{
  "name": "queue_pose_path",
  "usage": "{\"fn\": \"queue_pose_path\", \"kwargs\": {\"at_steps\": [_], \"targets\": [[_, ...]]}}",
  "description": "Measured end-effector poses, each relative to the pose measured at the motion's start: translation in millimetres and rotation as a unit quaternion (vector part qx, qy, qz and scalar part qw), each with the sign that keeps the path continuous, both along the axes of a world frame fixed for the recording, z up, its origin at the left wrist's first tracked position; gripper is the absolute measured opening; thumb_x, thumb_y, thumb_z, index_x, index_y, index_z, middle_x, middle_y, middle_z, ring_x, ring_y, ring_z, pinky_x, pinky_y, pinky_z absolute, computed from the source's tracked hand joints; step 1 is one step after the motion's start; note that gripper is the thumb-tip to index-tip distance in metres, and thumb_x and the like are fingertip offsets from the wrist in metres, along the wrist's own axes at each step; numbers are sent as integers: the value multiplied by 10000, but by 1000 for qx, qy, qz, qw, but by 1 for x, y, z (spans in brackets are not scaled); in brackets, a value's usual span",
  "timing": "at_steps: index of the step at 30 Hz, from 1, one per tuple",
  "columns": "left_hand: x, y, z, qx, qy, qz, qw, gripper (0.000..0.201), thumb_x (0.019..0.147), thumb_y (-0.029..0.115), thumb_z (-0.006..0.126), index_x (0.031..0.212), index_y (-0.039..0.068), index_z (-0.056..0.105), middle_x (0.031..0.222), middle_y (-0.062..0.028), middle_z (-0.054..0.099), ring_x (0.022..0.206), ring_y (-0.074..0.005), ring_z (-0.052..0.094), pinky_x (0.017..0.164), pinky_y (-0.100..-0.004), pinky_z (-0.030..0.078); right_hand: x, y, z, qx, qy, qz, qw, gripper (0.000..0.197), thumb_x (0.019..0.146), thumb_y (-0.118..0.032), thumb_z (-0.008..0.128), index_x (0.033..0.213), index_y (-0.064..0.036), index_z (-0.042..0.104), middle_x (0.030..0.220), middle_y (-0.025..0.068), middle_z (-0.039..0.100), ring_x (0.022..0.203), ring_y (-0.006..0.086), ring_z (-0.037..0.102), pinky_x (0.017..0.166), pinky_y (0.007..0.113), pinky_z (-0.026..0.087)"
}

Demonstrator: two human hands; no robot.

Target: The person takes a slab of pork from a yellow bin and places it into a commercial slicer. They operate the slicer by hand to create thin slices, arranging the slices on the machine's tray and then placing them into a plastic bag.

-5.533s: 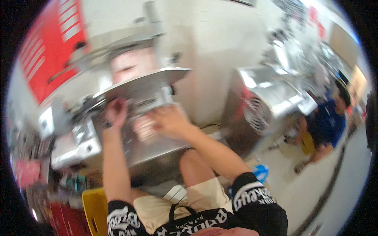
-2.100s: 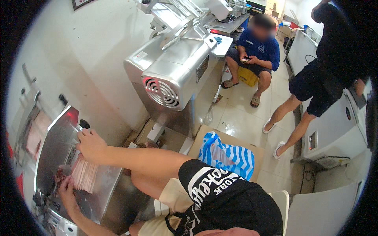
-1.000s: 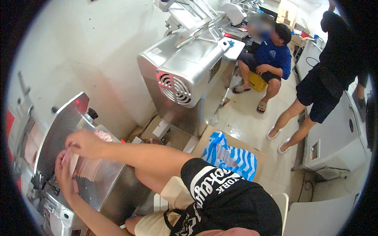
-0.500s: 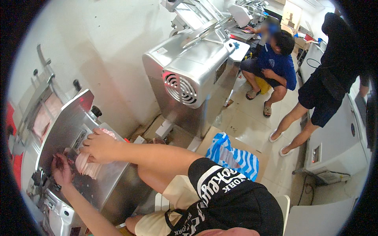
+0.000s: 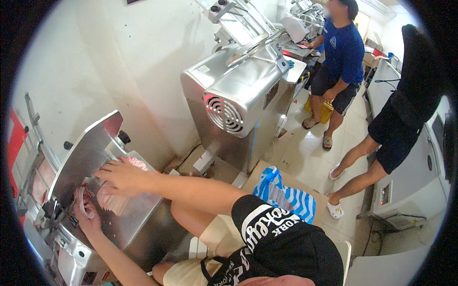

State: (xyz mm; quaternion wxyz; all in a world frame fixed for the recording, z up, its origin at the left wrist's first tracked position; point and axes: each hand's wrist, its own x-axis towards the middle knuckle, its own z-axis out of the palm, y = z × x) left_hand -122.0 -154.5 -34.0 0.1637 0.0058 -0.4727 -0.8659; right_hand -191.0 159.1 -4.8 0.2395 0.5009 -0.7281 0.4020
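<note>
A meat slicer's tilted metal plate (image 5: 90, 143) stands at the left, with a steel tray (image 5: 143, 202) on its near side. Beside the plate's lower end, my left hand (image 5: 88, 217) is closed with a thin slice of meat (image 5: 84, 202) draped over its fingers. My right hand (image 5: 121, 176) reaches across the tray, fingers stretched out and lying over a stack of pale meat slices (image 5: 113, 199). Past its wrist lies more pink, finely marbled meat (image 5: 137, 163). Behind the plate, a larger piece of meat (image 5: 44, 181) sits in the slicer's carriage.
A second large steel slicer (image 5: 229, 100) stands ahead by the wall. On the floor are cardboard (image 5: 253, 181) and a blue-and-white striped bag (image 5: 281, 195). A person in blue (image 5: 343, 52) and a person in black (image 5: 405, 109) stand at the right, near a white freezer (image 5: 405, 186).
My left hand has gone from bare, raised fingers to holding a meat slice. My right hand stays over the stack, its fingers straighter. The person in blue has risen from a squat.
</note>
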Motion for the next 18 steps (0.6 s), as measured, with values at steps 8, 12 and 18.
{"fn": "queue_pose_path", "kwargs": {"at_steps": [8, 12, 18], "targets": [[24, 147, 72, -416, -17, 75, 906, 277, 933, 165, 671, 1175, 32, 666, 1033, -15, 637, 904, -115, 595, 773, -246, 480, -12, 6, 17, -116, -221, 102, 963, 350, 866, -239, 710, 1162, -60, 653, 1171, 136, 644, 1109, 329, 604, 968, 516, 435], [25, 88, 49, -551, -120, 117, 818, 226, 924, 184, 698, 1077, 17, 703, 925, -6, 639, 864, -114, 597, 758, -252, 474, -16, 24, 5, 37, -60, -191, 979, 264, 857, -267, 718, 1061, -101, 693, 1082, 98, 631, 1068, 308, 604, 938, 473, 446], [0, 28, 41, -66, -95, 104, 988, 228, 965, 129, 630, 1132, -23, 663, 992, -50, 656, 915, -161, 616, 817, -253, 518, -9, 7, 1, 28, 106, -70, 991, 477, 818, -335, 721, 1243, -135, 637, 1079, 81, 625, 1084, 296, 599, 936, 492, 428]]}}
